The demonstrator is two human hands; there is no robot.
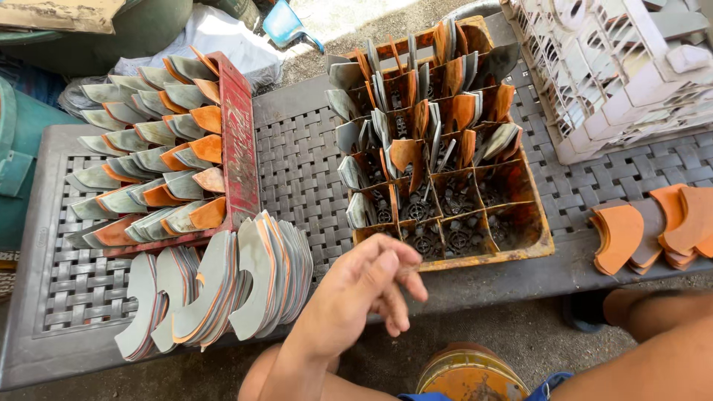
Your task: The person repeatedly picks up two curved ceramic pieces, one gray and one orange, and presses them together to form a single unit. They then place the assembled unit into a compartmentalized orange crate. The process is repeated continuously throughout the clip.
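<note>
Head view looks down on your left hand point(364, 286), raised over the near edge of the table point(297, 160) with the palm turned inward and the fingers point(397, 297) loosely spread and curled. It holds nothing and touches nothing. Your right hand is out of view; only a bare forearm point(653, 364) crosses the lower right corner, so you cannot tell what that hand is doing.

Nearest your hand is the crate point(453, 186), an orange, rust-stained divided box just beyond your fingertips. Its far cells stand full of upright curved plates, grey and orange, while the near cells hold only dark round parts at the bottom. Just left of your hand, a stack point(223, 286) of grey, orange-edged curved plates lies on its edge along the front of the table, fanned out in a row. Behind that stack a red rack point(238, 141) lies tilted, with more plates tucked in overlapping rows on its left side.

To the right, a few loose pieces point(646, 226), orange and grey, lie overlapped on the table, well apart from your hand. A white crate point(616, 67) sits at the far right corner. Below your hand, between your knees, is a round rusty can point(471, 375).
</note>
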